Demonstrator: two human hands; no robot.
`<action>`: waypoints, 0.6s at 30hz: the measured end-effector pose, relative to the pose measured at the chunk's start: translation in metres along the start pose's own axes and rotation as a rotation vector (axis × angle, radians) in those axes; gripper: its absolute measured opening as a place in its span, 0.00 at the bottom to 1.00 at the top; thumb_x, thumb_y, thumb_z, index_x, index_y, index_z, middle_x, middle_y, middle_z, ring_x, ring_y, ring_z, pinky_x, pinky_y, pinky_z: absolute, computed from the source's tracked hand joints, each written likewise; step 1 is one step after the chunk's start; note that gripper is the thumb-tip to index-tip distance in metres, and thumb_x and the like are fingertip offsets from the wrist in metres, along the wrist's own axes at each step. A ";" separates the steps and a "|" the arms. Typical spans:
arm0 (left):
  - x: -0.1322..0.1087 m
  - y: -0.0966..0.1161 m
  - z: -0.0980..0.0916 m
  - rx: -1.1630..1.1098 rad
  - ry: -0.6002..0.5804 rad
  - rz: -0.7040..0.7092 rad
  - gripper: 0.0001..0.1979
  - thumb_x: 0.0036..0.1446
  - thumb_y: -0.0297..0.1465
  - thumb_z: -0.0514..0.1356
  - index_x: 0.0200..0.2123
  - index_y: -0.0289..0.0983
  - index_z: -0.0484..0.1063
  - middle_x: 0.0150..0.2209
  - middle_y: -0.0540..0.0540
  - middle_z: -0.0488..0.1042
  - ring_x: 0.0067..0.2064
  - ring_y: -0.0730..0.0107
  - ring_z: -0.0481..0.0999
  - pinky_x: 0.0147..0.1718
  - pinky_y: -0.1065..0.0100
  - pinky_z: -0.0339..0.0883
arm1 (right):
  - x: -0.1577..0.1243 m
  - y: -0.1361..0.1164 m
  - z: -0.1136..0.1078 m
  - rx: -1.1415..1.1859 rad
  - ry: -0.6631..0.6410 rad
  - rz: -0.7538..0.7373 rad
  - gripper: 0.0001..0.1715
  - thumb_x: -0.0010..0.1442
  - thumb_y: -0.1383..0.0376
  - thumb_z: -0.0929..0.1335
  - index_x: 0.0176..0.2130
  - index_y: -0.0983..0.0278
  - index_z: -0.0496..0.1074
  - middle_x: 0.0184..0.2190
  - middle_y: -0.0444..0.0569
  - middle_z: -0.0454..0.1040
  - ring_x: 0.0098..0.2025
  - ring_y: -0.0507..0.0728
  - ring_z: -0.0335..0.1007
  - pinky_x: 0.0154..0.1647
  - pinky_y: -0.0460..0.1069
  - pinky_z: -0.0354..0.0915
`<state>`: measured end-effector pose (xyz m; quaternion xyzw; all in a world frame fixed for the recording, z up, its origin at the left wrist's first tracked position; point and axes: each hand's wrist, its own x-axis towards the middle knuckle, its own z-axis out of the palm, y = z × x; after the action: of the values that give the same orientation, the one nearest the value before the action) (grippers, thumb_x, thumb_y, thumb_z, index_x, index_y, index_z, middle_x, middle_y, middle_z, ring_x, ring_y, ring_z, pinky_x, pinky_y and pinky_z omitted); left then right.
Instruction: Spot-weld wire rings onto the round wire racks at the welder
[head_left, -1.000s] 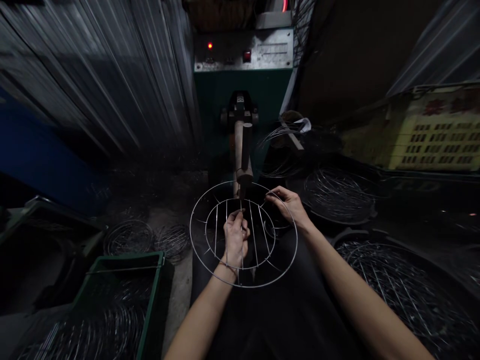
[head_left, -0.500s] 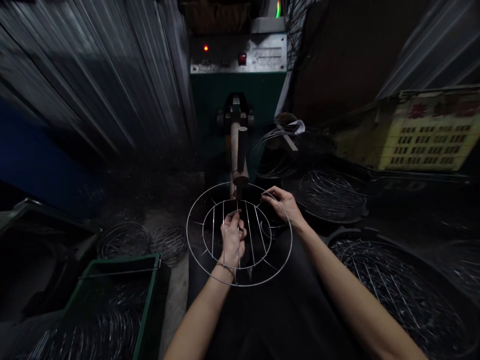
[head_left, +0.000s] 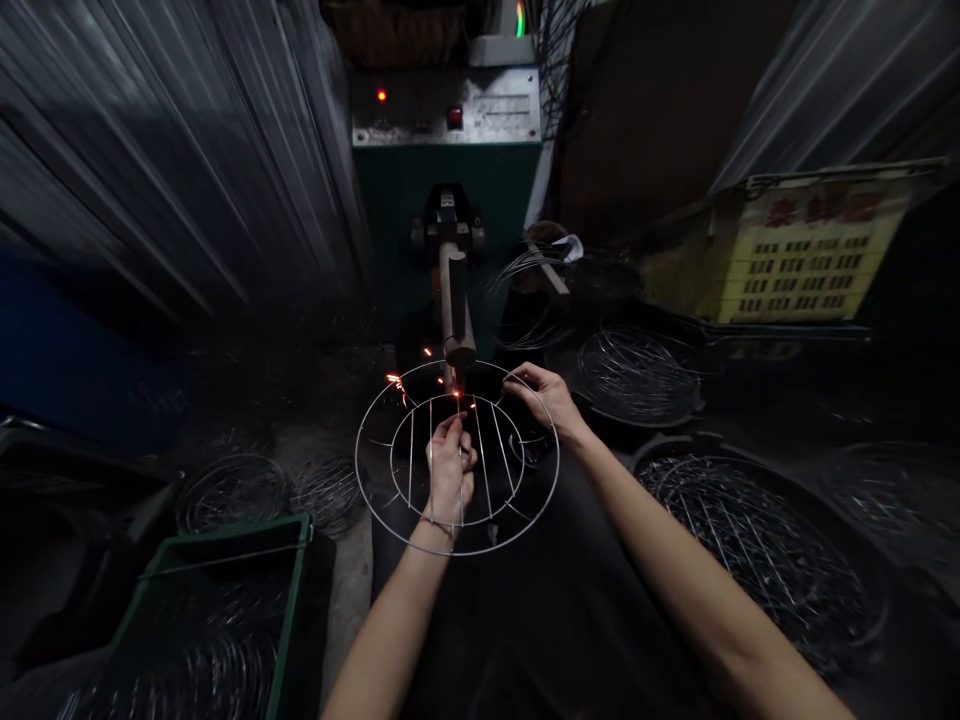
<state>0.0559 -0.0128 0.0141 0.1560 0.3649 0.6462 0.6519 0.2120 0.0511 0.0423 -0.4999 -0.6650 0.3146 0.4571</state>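
Note:
A round wire rack, with two rings, parallel bars and short spokes, lies roughly level under the electrode arm of a spot welder. My right hand pinches its outer ring at the far right. My left hand is within the rack's outline, with bars crossing over the hand and wrist. Its thumb and fingers are closed just in front of the electrode tip; what they pinch is too small to make out. Orange sparks fly at the tip and off to the left.
At lower left stands a green crate of wire rings, with wire coils behind it. Round pans of wire pieces and wire parts are on the right. A yellow crate is beyond them. Corrugated metal rises at left.
Sparks now burst from the electrode tip, where none showed before. The whole view has shifted, so machine, rack and hands appear further left. Both hands keep their grip.

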 end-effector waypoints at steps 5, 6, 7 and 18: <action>-0.002 0.002 0.002 0.043 0.003 0.012 0.15 0.45 0.35 0.65 0.35 0.32 0.69 0.13 0.60 0.57 0.12 0.88 0.48 0.13 0.79 0.38 | 0.000 0.002 -0.001 -0.037 0.004 -0.002 0.09 0.51 0.58 0.67 0.29 0.62 0.70 0.27 0.42 0.72 0.31 0.53 0.66 0.35 0.48 0.60; -0.003 0.001 0.002 0.051 0.003 0.017 0.16 0.45 0.35 0.65 0.35 0.32 0.69 0.14 0.60 0.57 0.12 0.88 0.48 0.13 0.79 0.38 | -0.001 0.004 -0.001 -0.063 0.013 -0.012 0.09 0.52 0.58 0.67 0.29 0.62 0.71 0.27 0.43 0.71 0.32 0.53 0.66 0.36 0.48 0.61; -0.005 0.000 0.002 0.059 0.002 0.021 0.16 0.46 0.35 0.65 0.35 0.32 0.69 0.14 0.59 0.57 0.12 0.88 0.48 0.13 0.79 0.38 | -0.003 0.007 -0.002 -0.094 0.025 -0.028 0.10 0.52 0.57 0.67 0.29 0.61 0.71 0.28 0.43 0.71 0.33 0.54 0.66 0.38 0.49 0.61; -0.030 -0.003 -0.008 -0.011 0.000 -0.078 0.12 0.48 0.31 0.63 0.36 0.32 0.69 0.15 0.58 0.58 0.13 0.88 0.49 0.13 0.79 0.40 | -0.031 0.018 -0.007 -0.248 0.035 -0.114 0.15 0.58 0.54 0.64 0.33 0.60 0.73 0.31 0.48 0.71 0.37 0.56 0.66 0.42 0.52 0.61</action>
<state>0.0555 -0.0436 0.0151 0.1381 0.3670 0.6223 0.6775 0.2276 0.0266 0.0197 -0.5193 -0.7180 0.1946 0.4206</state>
